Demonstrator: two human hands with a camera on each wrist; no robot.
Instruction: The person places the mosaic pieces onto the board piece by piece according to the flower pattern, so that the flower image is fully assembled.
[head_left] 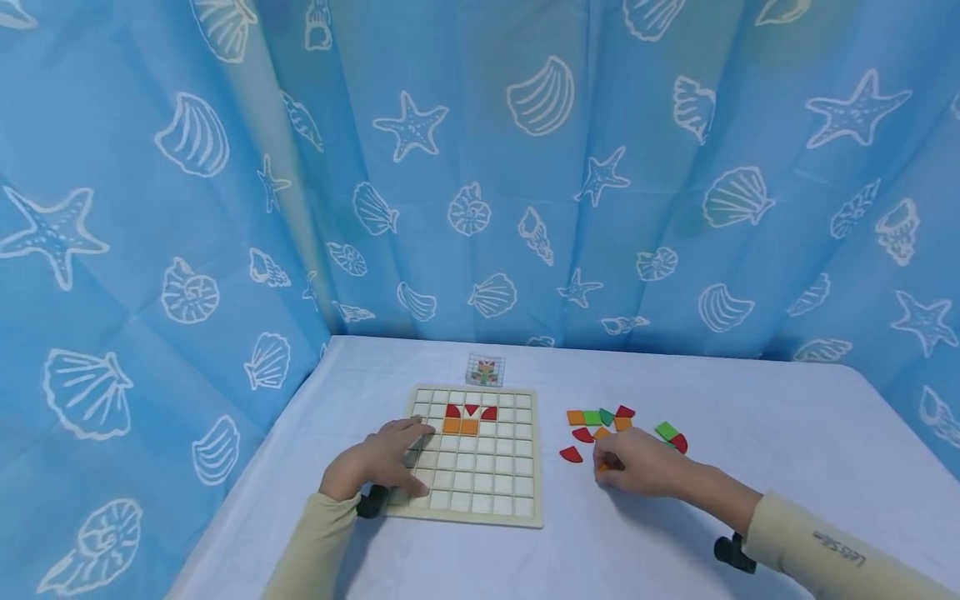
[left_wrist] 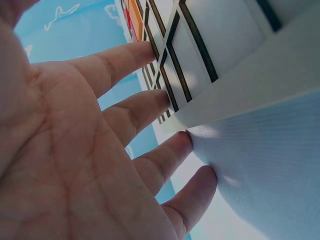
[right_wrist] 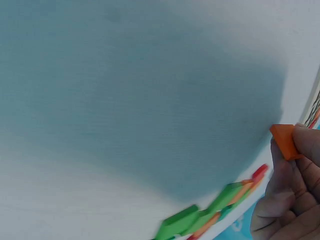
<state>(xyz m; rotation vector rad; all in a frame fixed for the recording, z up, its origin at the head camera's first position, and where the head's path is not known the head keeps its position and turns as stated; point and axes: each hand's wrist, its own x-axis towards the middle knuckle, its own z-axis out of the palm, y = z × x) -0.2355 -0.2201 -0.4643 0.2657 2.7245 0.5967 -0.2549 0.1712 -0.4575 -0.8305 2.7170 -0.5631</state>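
Note:
My left hand (head_left: 384, 457) rests with straight fingers on the left side of a cream grid board (head_left: 483, 518). In the left wrist view its fingertips (left_wrist: 145, 52) touch the board's edge and squares. My right hand (head_left: 637, 463), beside the loose pieces, pinches an orange tile (right_wrist: 285, 141) between thumb and finger. On the board, two orange squares (head_left: 461, 427) sit side by side below a row of red pieces (head_left: 489, 412): two rounded ones with a triangle between them.
Loose red, green and orange pieces (head_left: 592, 417) lie right of the board, with a green tile (head_left: 665, 431) and a red piece (head_left: 679, 442) further right. Behind the board lies a small pattern card (head_left: 485, 371). A blue shell-print curtain (head_left: 465, 167) hangs behind the white-covered table (head_left: 750, 400).

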